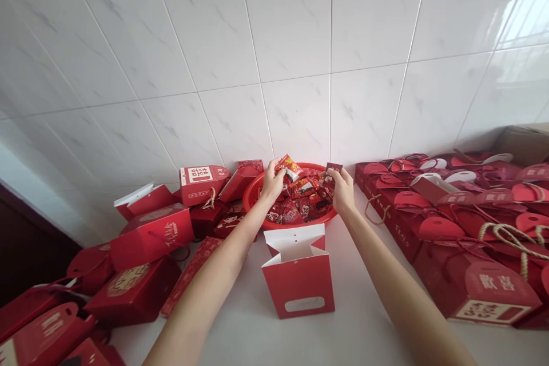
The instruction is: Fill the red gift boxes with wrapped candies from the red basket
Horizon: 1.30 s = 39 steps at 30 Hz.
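Hands of one person work above a round red perforated plastic basket [251, 201] heaped with small red foil-wrapped packets [291, 213]. The left hand [272, 180] pinches a shiny red-and-gold packet [290, 168] in its fingers, lifted just over the far rim. The right hand [342, 190] grips a small dark red packet [332, 173] at its fingertips, also above the basket, and the two hands are close together. Just near of the basket, an upright open red paper gift bag [298, 286] with a white lining and an oval white patch stands on a white counter [240, 326], its mouth gaping. To the left lies a loose heap of red cardboard gift boxes [150, 237], some tilted, some with flaps open. To the right, rows of red gift boxes with rounded flaps and twisted rope handles [441, 229] sit packed close together, with a plain cardboard carton [521, 143] at the far right behind them. White marble-patterned tiles [291, 23] cover the far wall.
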Available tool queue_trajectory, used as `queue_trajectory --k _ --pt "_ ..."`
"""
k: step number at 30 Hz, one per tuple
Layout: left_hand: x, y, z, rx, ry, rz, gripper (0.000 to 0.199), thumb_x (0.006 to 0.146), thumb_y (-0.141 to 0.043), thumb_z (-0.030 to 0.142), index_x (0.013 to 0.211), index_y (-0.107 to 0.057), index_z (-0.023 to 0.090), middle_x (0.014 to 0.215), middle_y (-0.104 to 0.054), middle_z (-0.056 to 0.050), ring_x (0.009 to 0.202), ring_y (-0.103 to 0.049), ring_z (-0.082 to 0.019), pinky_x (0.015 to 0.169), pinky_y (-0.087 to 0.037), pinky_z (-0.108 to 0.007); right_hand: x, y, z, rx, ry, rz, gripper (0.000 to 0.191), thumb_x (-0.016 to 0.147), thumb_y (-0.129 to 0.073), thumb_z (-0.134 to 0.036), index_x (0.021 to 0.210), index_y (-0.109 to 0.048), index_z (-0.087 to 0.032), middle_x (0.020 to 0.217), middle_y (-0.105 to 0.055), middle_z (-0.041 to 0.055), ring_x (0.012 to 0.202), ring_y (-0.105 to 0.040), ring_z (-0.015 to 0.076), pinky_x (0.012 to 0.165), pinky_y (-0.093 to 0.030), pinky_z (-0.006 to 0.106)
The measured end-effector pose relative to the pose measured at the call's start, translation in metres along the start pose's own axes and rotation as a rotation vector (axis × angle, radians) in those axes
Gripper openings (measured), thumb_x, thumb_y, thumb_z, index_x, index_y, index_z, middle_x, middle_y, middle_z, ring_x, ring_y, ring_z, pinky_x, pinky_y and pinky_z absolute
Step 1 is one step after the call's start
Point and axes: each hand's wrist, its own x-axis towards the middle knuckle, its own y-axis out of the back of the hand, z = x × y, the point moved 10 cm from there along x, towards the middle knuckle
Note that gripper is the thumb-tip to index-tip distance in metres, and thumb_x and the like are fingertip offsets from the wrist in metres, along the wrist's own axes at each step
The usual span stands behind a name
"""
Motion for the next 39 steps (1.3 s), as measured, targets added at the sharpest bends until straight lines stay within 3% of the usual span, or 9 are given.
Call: queue_trajectory --k 5,12,17,21,24,26,31,35,39 --pt "-0.012 -0.014 0.014 -0.049 0.001 -0.149 0.034 0.079 -0.058 0.019 0.112 -0.066 0.022 0.132 -0.066 -0.006 0.126 -0.057 -0.025 0.105 -0.046 -0.035 0.0 -0.006 0.004 0.014 -0.037 -0.046 0.018 0.061 -0.065 -0.036 0.068 -0.055 -0.023 0.067 -0.068 -0.0001 0.058 -0.061 0.0153 0.056 -0.049 0.028" --pt "-0.02 -0.025 0.016 -0.05 -0.019 -0.278 0.018 0.075 -0.053 0.021 0.082 -0.069 0.019 0.09 -0.074 -0.002 0.095 -0.067 -0.023 0.09 -0.052 -0.035 -0.005 -0.019 0.002 -0.006 -0.037 -0.186 0.025 0.061 -0.074 -0.041 0.067 -0.06 -0.022 0.065 -0.065 -0.0015 0.063 -0.06 0.016 0.061 -0.05 0.028" --pt "-0.024 -0.033 0.031 -0.217 -0.154 -0.334 0.029 0.08 -0.064 0.032 0.105 -0.07 0.018 0.113 -0.074 -0.007 0.107 -0.068 -0.025 0.096 -0.052 -0.037 -0.016 -0.042 0.004 -0.073 -0.089 -0.432 0.03 0.063 -0.081 -0.044 0.075 -0.068 -0.02 0.07 -0.066 -0.0017 0.065 -0.06 0.0134 0.062 -0.049 0.025" --pt "-0.018 -0.033 0.021 -0.177 -0.133 -0.307 0.039 0.08 -0.067 0.03 0.116 -0.066 0.016 0.116 -0.073 -0.011 0.104 -0.069 -0.025 0.094 -0.054 -0.039 -0.005 -0.026 0.004 -0.021 -0.055 -0.259 0.032 0.063 -0.081 -0.045 0.073 -0.063 -0.02 0.063 -0.061 -0.0039 0.057 -0.056 0.0105 0.051 -0.044 0.022" --pt "-0.016 -0.034 0.014 -0.05 -0.133 -0.314 0.022 0.082 -0.064 0.023 0.101 -0.071 0.015 0.103 -0.076 -0.01 0.096 -0.071 -0.024 0.09 -0.055 -0.038 0.002 -0.005 -0.003 0.114 0.047 -0.044 0.033 0.061 -0.082 -0.043 0.07 -0.058 -0.021 0.065 -0.061 -0.0047 0.058 -0.057 0.0103 0.055 -0.048 0.023" --pt "-0.021 -0.043 0.016 0.042 -0.177 -0.41 0.015 0.082 -0.062 0.018 0.089 -0.074 0.016 0.097 -0.077 -0.008 0.093 -0.072 -0.022 0.088 -0.055 -0.035 0.004 0.002 -0.005 0.162 0.087 0.025 0.033 0.06 -0.081 -0.041 0.069 -0.057 -0.021 0.067 -0.062 -0.0045 0.06 -0.057 0.0102 0.058 -0.05 0.023" --pt "-0.06 -0.087 0.016 0.424 -0.29 -0.868 0.028 0.081 -0.059 0.011 0.102 -0.076 0.02 0.105 -0.077 -0.004 0.097 -0.071 -0.022 0.088 -0.054 -0.031 0.006 0.004 -0.002 0.153 0.1 0.035 0.032 0.062 -0.08 -0.04 0.07 -0.056 -0.021 0.067 -0.061 -0.005 0.06 -0.056 0.0099 0.058 -0.049 0.022" --pt "-0.061 -0.099 0.02 0.776 -0.414 -0.884 0.053 0.074 -0.072 0.019 0.126 -0.064 0.017 0.14 -0.059 -0.013 0.122 -0.06 -0.031 0.097 -0.051 -0.038 0.007 0.004 -0.002 0.133 0.119 0.022 0.03 0.065 -0.078 -0.04 0.07 -0.055 -0.021 0.066 -0.059 -0.0057 0.058 -0.056 0.0088 0.058 -0.048 0.022" --pt "-0.054 -0.109 0.011 0.925 -0.349 -0.934 0.057 0.068 -0.081 0.039 0.118 -0.064 0.017 0.129 -0.063 -0.013 0.113 -0.064 -0.033 0.091 -0.053 -0.039 0.006 0.003 -0.002 0.115 0.116 0.015 0.029 0.066 -0.076 -0.041 0.071 -0.056 -0.021 0.067 -0.061 -0.005 0.057 -0.056 0.0091 0.057 -0.048 0.022"
